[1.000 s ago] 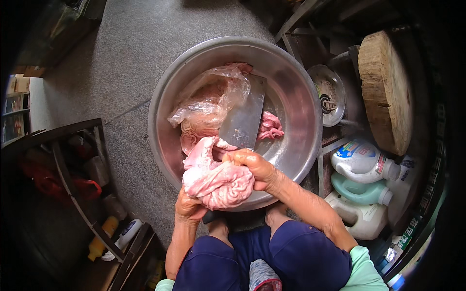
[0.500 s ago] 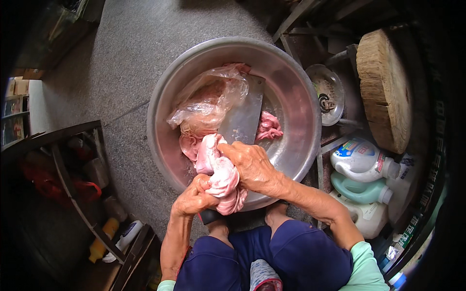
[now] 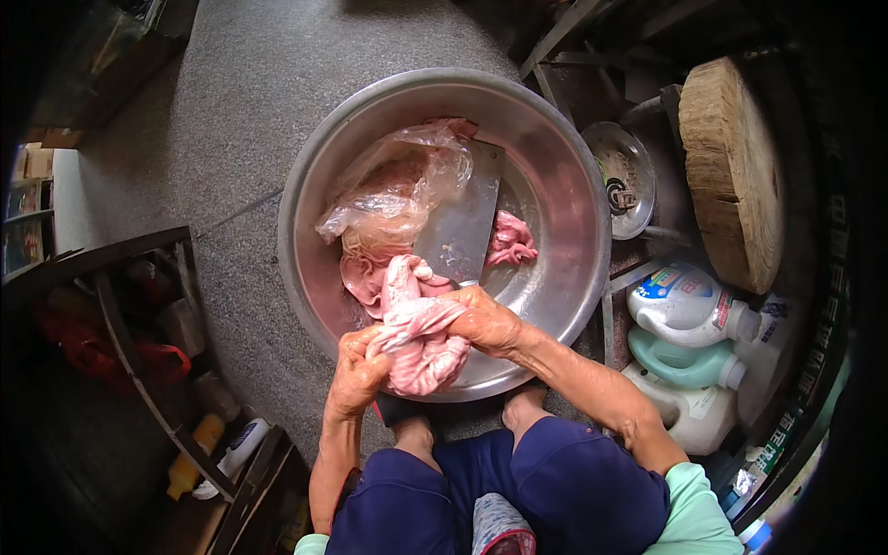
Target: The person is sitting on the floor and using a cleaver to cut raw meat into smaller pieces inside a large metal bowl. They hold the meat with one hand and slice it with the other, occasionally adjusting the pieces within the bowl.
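Note:
A length of slick pink intestine (image 3: 421,347) is stretched and bunched between my hands over the near edge of a wide metal basin (image 3: 564,148). My left hand (image 3: 359,372) pinches its left side. On the other side, my right hand (image 3: 483,322) grips a fold with curled fingers. From there the intestine runs down to more pink folds (image 3: 363,273) in the basin. Beyond my hands a cleaver (image 3: 467,217) lies flat, its handle mostly hidden by my right hand. A clear plastic bag (image 3: 412,180) lies left of the blade, a small pink meat piece (image 3: 511,239) right of it.
Right of the basin are a clear bowl (image 3: 631,208) with small scraps, a thick round wooden chopping block (image 3: 731,176) on edge, and several jugs, one white (image 3: 689,301), one green (image 3: 684,359). A dark shelf (image 3: 139,351) with bottles stands at left. Grey floor (image 3: 245,102) surrounds the basin.
My hands have drawn slightly apart, spreading the twisted bundle into a wider, looser fold. My right hand has moved down and right, my left hand a little left.

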`<state>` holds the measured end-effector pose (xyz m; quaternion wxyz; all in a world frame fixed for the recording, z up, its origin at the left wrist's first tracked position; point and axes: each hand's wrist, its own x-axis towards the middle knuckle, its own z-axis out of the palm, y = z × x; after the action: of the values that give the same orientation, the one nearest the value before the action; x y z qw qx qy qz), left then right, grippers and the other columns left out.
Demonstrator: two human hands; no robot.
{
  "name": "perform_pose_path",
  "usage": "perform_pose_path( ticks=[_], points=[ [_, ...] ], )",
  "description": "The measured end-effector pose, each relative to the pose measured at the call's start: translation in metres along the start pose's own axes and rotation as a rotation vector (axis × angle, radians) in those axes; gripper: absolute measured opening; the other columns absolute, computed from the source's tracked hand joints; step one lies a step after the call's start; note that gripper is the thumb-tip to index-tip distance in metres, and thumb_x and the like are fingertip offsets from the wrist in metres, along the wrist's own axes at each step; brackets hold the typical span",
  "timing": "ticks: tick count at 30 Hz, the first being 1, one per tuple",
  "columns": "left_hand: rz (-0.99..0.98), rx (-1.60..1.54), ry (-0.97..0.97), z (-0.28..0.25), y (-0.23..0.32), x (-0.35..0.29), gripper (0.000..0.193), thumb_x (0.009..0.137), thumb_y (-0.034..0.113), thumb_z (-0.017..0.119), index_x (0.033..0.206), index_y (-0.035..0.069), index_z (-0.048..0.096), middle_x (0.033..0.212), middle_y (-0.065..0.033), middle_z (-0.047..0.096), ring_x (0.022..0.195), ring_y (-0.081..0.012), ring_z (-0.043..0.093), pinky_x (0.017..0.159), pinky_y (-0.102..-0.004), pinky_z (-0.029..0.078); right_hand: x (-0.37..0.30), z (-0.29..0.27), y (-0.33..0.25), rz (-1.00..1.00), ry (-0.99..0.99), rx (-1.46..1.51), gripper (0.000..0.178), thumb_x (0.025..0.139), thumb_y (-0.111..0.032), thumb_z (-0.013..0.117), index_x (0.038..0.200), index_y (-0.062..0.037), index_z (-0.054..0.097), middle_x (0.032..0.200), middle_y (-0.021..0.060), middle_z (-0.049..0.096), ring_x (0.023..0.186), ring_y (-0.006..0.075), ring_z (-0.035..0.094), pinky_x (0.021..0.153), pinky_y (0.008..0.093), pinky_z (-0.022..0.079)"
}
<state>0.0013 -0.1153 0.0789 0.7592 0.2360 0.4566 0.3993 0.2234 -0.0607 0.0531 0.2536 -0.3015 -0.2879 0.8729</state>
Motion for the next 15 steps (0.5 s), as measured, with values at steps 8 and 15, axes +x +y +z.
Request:
perform_pose_path(
  ticks=[8, 15],
  points=[
    [0.06, -0.117, 0.175, 0.002, -0.026, 0.007, 0.04, 0.086, -0.008, 0.048, 0.122, -0.005, 0.064, 0.114, -0.0086, 0.069, 0.101, -0.0148, 0.067, 0.091, -0.027, 0.053, -0.005, 0.011, 0.001, 0.071, 0.022, 0.25, 0.062, 0.067, 0.007, 0.048, 0.126, 0.0081, 0.066, 0.121, 0.0113, 0.071, 0.108, 0.0159, 0.066, 0.095, 0.0254, 0.05],
    [-0.012, -0.347, 0.095, 0.007, -0.023, 0.007, 0.043, 0.089, -0.001, 0.062, 0.131, -0.007, 0.057, 0.125, -0.0135, 0.066, 0.112, -0.0211, 0.066, 0.1, -0.0354, 0.053, -0.009, 0.017, -0.003, 0.109, -0.036, 0.462, 0.067, 0.068, 0.011, 0.047, 0.134, 0.0087, 0.058, 0.126, 0.0162, 0.068, 0.116, 0.0241, 0.066, 0.104, 0.0333, 0.05]
  ],
)
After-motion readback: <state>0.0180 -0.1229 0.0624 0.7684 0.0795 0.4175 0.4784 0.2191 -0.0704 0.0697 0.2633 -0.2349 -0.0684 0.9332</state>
